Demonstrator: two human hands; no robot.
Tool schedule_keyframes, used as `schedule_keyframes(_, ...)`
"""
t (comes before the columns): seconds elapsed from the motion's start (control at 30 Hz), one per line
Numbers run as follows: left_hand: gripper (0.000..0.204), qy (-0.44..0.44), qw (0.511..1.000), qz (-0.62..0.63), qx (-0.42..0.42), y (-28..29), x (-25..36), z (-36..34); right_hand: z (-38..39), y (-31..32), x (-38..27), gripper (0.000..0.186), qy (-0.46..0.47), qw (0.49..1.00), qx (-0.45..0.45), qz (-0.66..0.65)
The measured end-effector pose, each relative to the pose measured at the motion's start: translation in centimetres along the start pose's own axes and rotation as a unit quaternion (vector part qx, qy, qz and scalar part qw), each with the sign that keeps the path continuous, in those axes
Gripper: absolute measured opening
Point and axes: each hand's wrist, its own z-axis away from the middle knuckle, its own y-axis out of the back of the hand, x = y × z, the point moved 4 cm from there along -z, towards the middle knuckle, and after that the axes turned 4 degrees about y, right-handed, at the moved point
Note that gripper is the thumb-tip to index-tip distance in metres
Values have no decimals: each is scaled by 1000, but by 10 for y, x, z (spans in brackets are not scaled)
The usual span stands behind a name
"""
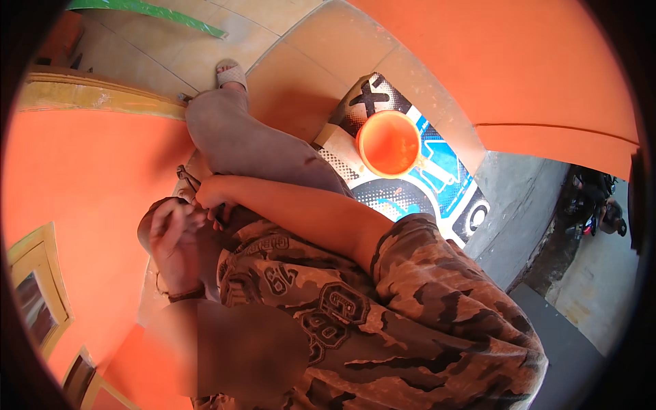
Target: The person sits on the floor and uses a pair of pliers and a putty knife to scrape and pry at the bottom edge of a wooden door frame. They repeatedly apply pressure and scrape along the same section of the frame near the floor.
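Note:
My right hand (pixel 217 191) is closed around a dark, slim metal tool (pixel 186 178). One end sticks out beyond the fingers, and a dark part shows below the palm; its exact kind is unclear. Close beside it, to the left and nearer, my left hand (pixel 176 239) is raised. Motion smears its fingers, and I cannot make out anything in them. A dark band (pixel 188 295) circles that wrist. Both hands are over my lap, next to my leg in brown trousers (pixel 256 140). What lies under the hands is mostly hidden.
An orange bucket (pixel 389 143) stands on a printed blue, white and black sheet (pixel 447 198) to the right. Orange walls (pixel 89 178) rise on both sides. A green strip (pixel 164 15) lies on the tiled floor (pixel 260 17). A motorcycle (pixel 593 201) is at far right.

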Motion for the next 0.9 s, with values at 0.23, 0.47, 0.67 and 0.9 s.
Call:
schedule_keyframes(0.23,14,70,858,-316,-399,-219,-48,-31,49,30,11,21,464,868,-36,171)
schedule_keyframes(0.47,33,-55,798,-505,-324,-265,-116,-85,-35,41,16,28,380,786,-44,485)
schedule_keyframes(0.67,17,-74,937,-313,-137,-185,-1,-79,-1,37,-3,24,140,980,-65,124)
schedule_keyframes(0.9,29,-201,927,-197,248,40,52,-8,8,33,-5,18,80,992,-99,-12)
